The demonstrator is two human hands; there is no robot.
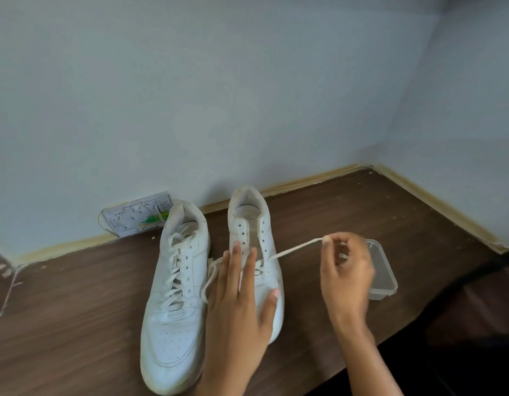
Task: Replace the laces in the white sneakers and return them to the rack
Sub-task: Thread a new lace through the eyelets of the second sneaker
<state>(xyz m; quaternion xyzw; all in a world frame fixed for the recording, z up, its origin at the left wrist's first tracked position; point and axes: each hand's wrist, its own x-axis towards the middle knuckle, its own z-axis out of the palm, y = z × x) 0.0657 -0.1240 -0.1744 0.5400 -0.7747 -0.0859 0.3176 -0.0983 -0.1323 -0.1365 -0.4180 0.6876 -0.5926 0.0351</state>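
- Right shoe [254,252] on the table [76,310], heel to the wall, long axis running away from the person; laced left shoe [176,281] just beside it.
- Left hand [241,304], fingers straight, presses the right shoe's forefoot.
- Right hand [344,270] pinches the lace [293,248], drawn taut rightward from an eyelet.
- Clear tub [386,275] just behind the right hand; open table beyond it.

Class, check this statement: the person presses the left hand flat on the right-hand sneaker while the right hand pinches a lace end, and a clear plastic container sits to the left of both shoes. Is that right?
One detail is wrong. In the head view the clear plastic container sits to the right of both shoes, behind the right hand. The rest stands: the left hand presses flat on the right-hand sneaker, and the right hand pinches the lace end.
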